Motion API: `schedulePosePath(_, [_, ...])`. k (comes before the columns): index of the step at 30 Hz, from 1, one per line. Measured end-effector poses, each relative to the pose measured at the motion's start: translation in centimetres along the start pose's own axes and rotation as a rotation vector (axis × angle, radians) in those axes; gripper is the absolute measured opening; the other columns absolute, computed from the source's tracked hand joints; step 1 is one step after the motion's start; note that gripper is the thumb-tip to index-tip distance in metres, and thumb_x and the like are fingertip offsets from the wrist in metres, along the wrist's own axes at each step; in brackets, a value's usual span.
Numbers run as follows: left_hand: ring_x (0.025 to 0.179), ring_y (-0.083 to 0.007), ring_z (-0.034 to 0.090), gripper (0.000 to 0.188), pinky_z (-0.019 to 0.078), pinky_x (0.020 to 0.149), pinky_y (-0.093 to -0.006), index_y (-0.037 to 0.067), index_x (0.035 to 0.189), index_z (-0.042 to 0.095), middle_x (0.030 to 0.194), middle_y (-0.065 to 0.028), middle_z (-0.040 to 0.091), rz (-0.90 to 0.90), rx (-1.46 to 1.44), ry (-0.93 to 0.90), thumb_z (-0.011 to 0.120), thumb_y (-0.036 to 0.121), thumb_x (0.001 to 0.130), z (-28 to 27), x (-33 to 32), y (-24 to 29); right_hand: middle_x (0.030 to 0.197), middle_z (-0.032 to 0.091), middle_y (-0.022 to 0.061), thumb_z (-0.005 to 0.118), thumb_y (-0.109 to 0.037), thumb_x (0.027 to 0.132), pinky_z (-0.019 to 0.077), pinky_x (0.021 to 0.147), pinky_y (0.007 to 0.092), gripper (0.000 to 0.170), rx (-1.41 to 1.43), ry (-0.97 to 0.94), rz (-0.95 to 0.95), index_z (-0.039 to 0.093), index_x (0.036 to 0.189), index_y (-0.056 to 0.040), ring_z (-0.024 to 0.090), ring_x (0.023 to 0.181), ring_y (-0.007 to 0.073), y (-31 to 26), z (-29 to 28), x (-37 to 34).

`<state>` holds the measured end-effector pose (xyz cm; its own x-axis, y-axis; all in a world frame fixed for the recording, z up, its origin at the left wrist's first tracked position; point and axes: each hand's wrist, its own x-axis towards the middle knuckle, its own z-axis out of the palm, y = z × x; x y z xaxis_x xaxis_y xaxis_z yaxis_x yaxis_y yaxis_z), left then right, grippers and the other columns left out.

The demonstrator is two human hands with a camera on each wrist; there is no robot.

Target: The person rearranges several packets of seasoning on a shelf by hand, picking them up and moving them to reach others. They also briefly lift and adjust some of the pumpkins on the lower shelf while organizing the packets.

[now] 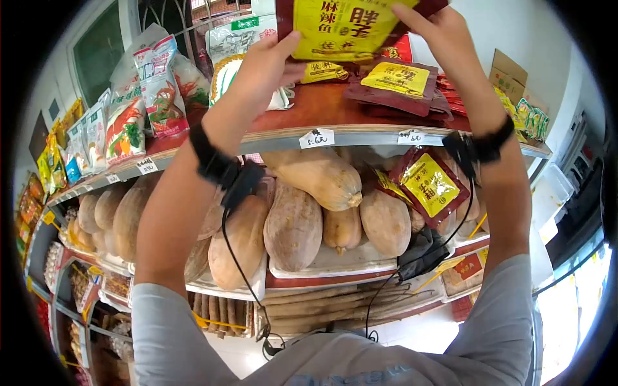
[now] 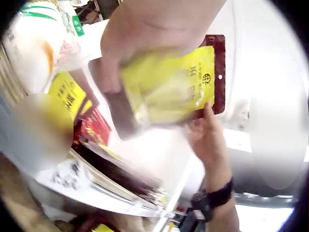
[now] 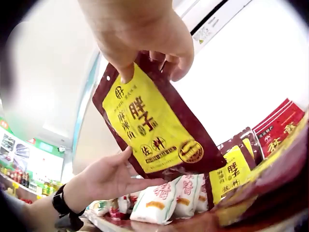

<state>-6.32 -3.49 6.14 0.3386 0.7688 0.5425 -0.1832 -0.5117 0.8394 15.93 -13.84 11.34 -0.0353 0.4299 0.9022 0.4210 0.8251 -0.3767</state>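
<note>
Both hands hold a maroon seasoning packet (image 1: 344, 38) with a yellow label, raised above the upper shelf. In the head view my left hand (image 1: 265, 67) pinches its left lower edge, thumb in front. My right hand (image 1: 441, 32) grips the opposite side, its thumb over the yellow label. The right wrist view shows the packet (image 3: 149, 121) tilted, with the right hand (image 3: 149, 41) at its top corner and the left hand (image 3: 108, 174) at its lower edge. Similar packets (image 1: 399, 80) lie stacked on the shelf just below.
White bags (image 1: 238, 38) and a red-and-white bag (image 1: 161, 83) stand on the shelf's left. Price tags (image 1: 317, 137) line its front edge. Below sit pale squashes (image 1: 293, 225) and another maroon packet (image 1: 430, 183). Black cables (image 1: 226, 241) hang from both wrist cameras.
</note>
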Motion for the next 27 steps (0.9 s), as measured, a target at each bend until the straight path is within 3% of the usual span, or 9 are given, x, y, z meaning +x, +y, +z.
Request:
schedulePosePath(2, [0.112, -0.028, 0.057, 0.041, 0.0474, 0.096, -0.0373, 0.003, 0.125, 0.047, 0.127, -0.014, 0.054, -0.017, -0.07, 0.01, 0.052, 0.033, 0.098, -1.0, 3.8, -2.2, 0.096, 0.069, 0.0114, 0.066, -0.016, 0.089, 0.0519, 0.075, 0.0312, 0.029, -0.124, -0.046, -0.019, 0.063, 0.109, 0.0062, 0.064, 0.084, 0.0183, 2.8, 0.6, 3.5])
schedulePosePath(6, [0.126, -0.0317, 0.042, 0.046, 0.0363, 0.108, -0.0409, 0.005, 0.131, 0.044, 0.139, -0.0139, 0.044, 0.056, -0.057, -0.062, 0.057, 0.03, 0.094, -2.0, 8.4, -6.9, 0.092, 0.068, 0.0108, 0.062, -0.018, 0.092, 0.0511, 0.073, 0.0331, 0.027, -0.158, -0.12, 0.435, 0.063, 0.107, 0.0052, 0.063, 0.083, 0.0197, 7.6, 3.1, 8.4])
schedulePosePath(8, [0.13, -0.0352, 0.038, 0.054, 0.0309, 0.11, -0.0473, 0.005, 0.136, 0.039, 0.143, -0.0133, 0.039, -0.153, -0.312, 0.088, 0.058, 0.029, 0.091, 0.1, 8.0, -6.1, 0.107, 0.067, 0.0121, 0.066, -0.018, 0.09, 0.0507, 0.086, 0.0343, 0.039, 0.077, -0.118, 0.378, 0.057, 0.12, 0.0033, 0.064, 0.1, 0.0212, 16.0, 3.0, 11.0])
schedulePosePath(12, [0.128, -0.0403, 0.039, 0.06, 0.033, 0.107, -0.0554, 0.006, 0.142, 0.032, 0.147, -0.0124, 0.034, -0.414, -0.118, 0.09, 0.057, 0.028, 0.091, 1.1, 8.0, -5.8, 0.1, 0.063, 0.0181, 0.068, -0.019, 0.087, 0.0495, 0.06, 0.0423, 0.043, -0.214, -0.193, 0.549, 0.055, 0.114, 0.0124, 0.061, 0.08, 0.0254, 16.2, 3.2, 9.8])
schedulePosePath(15, [0.125, -0.0417, 0.041, 0.063, 0.0333, 0.106, -0.0565, 0.003, 0.141, 0.03, 0.147, -0.0151, 0.033, -0.404, -0.15, 0.083, 0.058, 0.03, 0.091, 0.2, 8.4, -5.5, 0.098, 0.062, 0.0149, 0.066, -0.02, 0.09, 0.0526, 0.065, 0.042, 0.039, -0.293, -0.196, 0.617, 0.056, 0.114, 0.0083, 0.061, 0.082, 0.0239, 17.6, 3.6, 9.6])
schedulePosePath(21, [0.121, -0.0407, 0.047, 0.059, 0.0433, 0.1, -0.0475, -0.006, 0.129, 0.037, 0.135, -0.023, 0.042, -0.232, 0.153, 0.258, 0.065, 0.026, 0.087, 2.8, 8.4, -4.7, 0.07, 0.064, 0.018, 0.068, -0.025, 0.077, 0.0522, 0.048, 0.0406, 0.037, -0.573, -0.157, 0.522, 0.063, 0.085, 0.0109, 0.062, 0.053, 0.028, 19.3, 4.1, 10.5])
schedulePosePath(23, [0.116, -0.0385, 0.051, 0.05, 0.0493, 0.091, -0.0418, -0.002, 0.126, 0.043, 0.124, -0.0215, 0.05, 0.506, 0.875, 0.467, 0.065, 0.017, 0.085, 3.1, 9.1, -4.9, 0.073, 0.065, 0.021, 0.066, -0.023, 0.077, 0.0537, 0.05, 0.0401, 0.035, -0.645, -0.15, 0.478, 0.063, 0.084, 0.0111, 0.065, 0.058, 0.0299, 19.7, 4.5, 11.1])
schedulePosePath(24, [0.116, -0.0385, 0.051, 0.05, 0.0493, 0.091, -0.0418, -0.002, 0.126, 0.043, 0.124, -0.0215, 0.05, 0.512, 0.878, 0.466, 0.065, 0.017, 0.085, 3.3, 9.1, -4.6, 0.077, 0.066, 0.0239, 0.064, -0.022, 0.077, 0.0551, 0.052, 0.0396, 0.034, -0.716, -0.146, 0.432, 0.064, 0.084, 0.0112, 0.068, 0.062, 0.0319, 19.9, 4.9, 11.5])
schedulePosePath(27, [0.108, -0.037, 0.056, 0.039, 0.0438, 0.097, -0.0465, 0.01, 0.123, 0.056, 0.127, -0.0172, 0.053, 0.698, 1.322, -0.022, 0.058, 0.012, 0.084, 3.7, 9.6, -4.7, 0.085, 0.067, 0.0285, 0.059, -0.016, 0.078, 0.0574, 0.065, 0.0396, 0.027, -0.842, -0.113, 0.276, 0.065, 0.086, 0.0086, 0.069, 0.076, 0.0355, 23.0, 5.9, 12.7])
